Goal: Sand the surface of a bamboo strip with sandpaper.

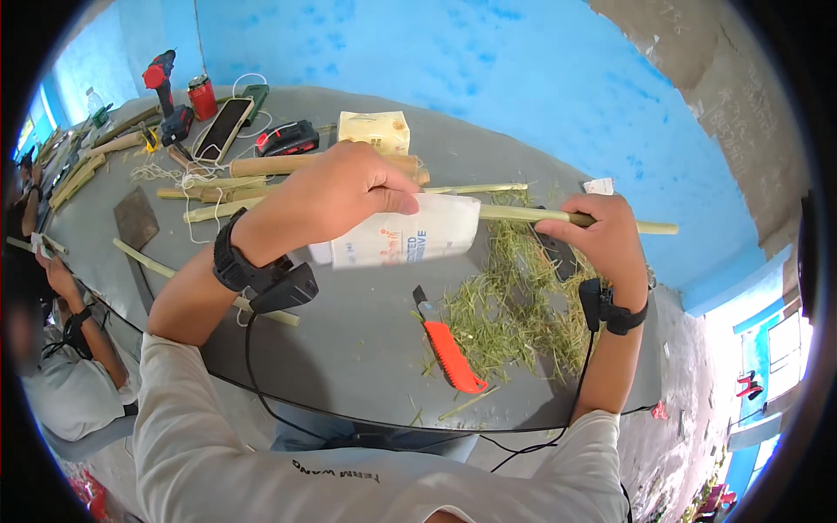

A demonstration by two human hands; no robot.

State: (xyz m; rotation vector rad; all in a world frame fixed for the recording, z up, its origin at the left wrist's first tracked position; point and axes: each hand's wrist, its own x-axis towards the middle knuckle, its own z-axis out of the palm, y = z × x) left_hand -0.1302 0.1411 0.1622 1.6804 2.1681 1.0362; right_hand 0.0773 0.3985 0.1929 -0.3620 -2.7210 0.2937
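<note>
My left hand (pixel 357 187) is closed on a white sheet of sandpaper (pixel 410 234) with printing on its back, which is folded over a thin green bamboo strip (pixel 520 213). The strip lies level above the table, one end sticking out to the right. My right hand (pixel 602 231) grips the strip near that end, thumb on the near side. How far the strip runs inside the sandpaper is hidden. Below the hands, an orange-handled utility knife (pixel 449 353) rests on the table with its blade out, beside a heap of green shavings (pixel 514 314).
Bamboo pieces (pixel 279 166) and tangled white string (pixel 196 181) lie beyond my left arm. Behind them are a cordless drill (pixel 164 91), a red can (pixel 201 98), a phone (pixel 224 129), a battery (pixel 288 139) and a yellowish box (pixel 375 131). A co-worker (pixel 78 375) sits at left.
</note>
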